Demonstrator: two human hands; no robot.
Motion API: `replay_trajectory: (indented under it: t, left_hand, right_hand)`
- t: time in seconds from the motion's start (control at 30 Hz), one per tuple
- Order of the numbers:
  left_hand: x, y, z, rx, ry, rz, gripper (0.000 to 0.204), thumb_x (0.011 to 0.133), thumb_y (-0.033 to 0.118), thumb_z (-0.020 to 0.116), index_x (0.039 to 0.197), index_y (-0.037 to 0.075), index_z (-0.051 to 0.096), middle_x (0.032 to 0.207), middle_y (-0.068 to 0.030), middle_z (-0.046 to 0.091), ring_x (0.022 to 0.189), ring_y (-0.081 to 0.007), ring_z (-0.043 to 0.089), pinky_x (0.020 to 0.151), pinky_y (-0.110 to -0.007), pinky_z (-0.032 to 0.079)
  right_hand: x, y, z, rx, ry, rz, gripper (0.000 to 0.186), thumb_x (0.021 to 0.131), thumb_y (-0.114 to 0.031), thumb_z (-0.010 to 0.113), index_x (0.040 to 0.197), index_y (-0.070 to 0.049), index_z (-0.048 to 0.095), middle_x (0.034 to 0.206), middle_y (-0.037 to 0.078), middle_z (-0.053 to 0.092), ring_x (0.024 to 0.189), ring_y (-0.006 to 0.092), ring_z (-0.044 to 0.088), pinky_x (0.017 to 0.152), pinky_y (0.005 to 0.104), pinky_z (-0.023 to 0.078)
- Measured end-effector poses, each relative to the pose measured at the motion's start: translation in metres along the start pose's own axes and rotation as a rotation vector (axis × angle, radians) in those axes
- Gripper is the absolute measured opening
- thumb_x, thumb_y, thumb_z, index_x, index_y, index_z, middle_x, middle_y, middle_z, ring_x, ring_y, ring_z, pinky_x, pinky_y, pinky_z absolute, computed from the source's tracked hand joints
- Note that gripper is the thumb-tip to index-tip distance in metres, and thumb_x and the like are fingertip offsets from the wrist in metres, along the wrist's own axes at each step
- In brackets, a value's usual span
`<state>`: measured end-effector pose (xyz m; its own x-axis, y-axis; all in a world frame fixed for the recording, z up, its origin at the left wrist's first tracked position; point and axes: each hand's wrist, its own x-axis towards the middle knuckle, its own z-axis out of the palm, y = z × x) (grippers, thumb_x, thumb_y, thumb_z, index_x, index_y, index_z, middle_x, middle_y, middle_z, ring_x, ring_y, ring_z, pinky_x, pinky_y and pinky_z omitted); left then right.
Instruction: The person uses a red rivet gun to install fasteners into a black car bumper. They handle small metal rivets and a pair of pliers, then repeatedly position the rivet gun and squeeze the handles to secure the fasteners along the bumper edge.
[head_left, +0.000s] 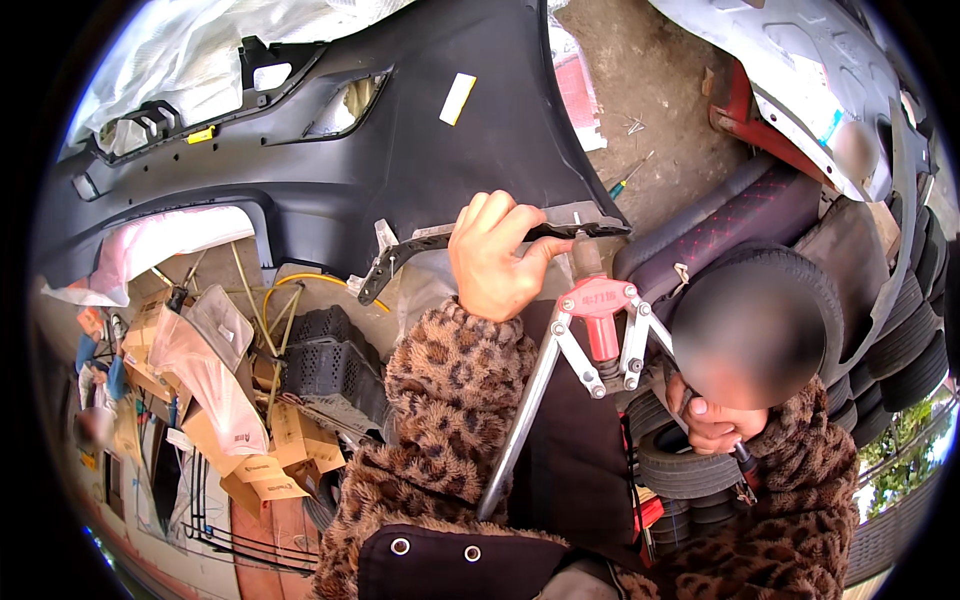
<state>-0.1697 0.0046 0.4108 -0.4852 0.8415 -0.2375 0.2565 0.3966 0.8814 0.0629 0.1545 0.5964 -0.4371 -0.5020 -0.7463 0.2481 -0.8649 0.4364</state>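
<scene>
Two long levers point(522, 425) spread from the red rivet tool point(598, 300), the right hand's point(712, 425) grip wrapped round one, its nose point(586, 258) at the near edge point(422, 243) of the black bumper point(440, 150). The left hand's point(500, 260) grip pinches that edge between thumb and fingers; right of the bumper, a screwdriver point(619, 188) lies on the floor point(650, 90).

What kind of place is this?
Likely an auto body repair workshop or yard: a black car bumper cover, stacked tires and a red-headed lever riveter in use.
</scene>
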Motion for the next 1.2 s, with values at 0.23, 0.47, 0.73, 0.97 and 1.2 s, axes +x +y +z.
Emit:
replay_trajectory:
  t: [0.23,0.47,0.73,0.97,1.2]
  left_hand:
    - [-0.004,-0.004,0.014,0.041,-0.083,-0.008,0.029,0.06,0.006,0.082,0.082,0.002,0.064,0.077,-0.009,0.052,0.074,-0.0294,0.051,0.065,-0.039,0.042]
    - [0.006,0.006,0.01,0.091,-0.06,0.039,0.029,0.061,0.01,0.082,0.082,0.005,0.064,0.076,-0.0073,0.049,0.073,-0.0288,0.048,0.064,-0.04,0.041]
    - [0.003,-0.001,0.015,0.07,-0.128,0.029,0.03,0.06,0.008,0.082,0.083,0.005,0.064,0.077,-0.0075,0.049,0.074,-0.0286,0.049,0.063,-0.04,0.041]
    - [0.01,0.005,0.018,0.064,-0.108,-0.002,0.029,0.06,0.008,0.083,0.082,0.006,0.065,0.077,-0.0072,0.05,0.073,-0.0288,0.048,0.064,-0.04,0.04]
    - [0.01,0.0,0.023,0.04,-0.094,-0.013,0.029,0.06,0.011,0.083,0.08,0.007,0.063,0.077,-0.0062,0.05,0.074,-0.0286,0.049,0.064,-0.04,0.041]
  right_hand:
    - [0.006,0.018,0.009,-0.035,0.14,-0.097,0.021,0.105,-0.014,0.051,0.112,0.005,0.052,0.054,-0.003,0.035,0.038,0.0055,0.031,0.037,0.0246,0.026]
    - [0.02,0.035,-0.003,-0.084,0.042,-0.29,0.027,0.106,-0.017,0.05,0.119,0.006,0.051,0.055,-0.003,0.036,0.039,0.0056,0.032,0.039,0.0238,0.027]
    - [0.025,0.05,0.012,-0.021,0.142,-0.292,0.027,0.105,-0.017,0.053,0.119,0.006,0.051,0.056,-0.003,0.039,0.04,0.0054,0.033,0.04,0.024,0.027]
    - [0.041,0.066,0.023,0.024,0.154,-0.414,0.029,0.106,-0.017,0.051,0.122,0.008,0.048,0.056,-0.004,0.037,0.04,0.0048,0.033,0.04,0.0232,0.027]
    - [0.063,0.087,0.038,0.114,0.21,-0.512,0.029,0.106,-0.017,0.05,0.119,0.009,0.047,0.053,-0.003,0.034,0.038,0.0063,0.028,0.038,0.0245,0.026]
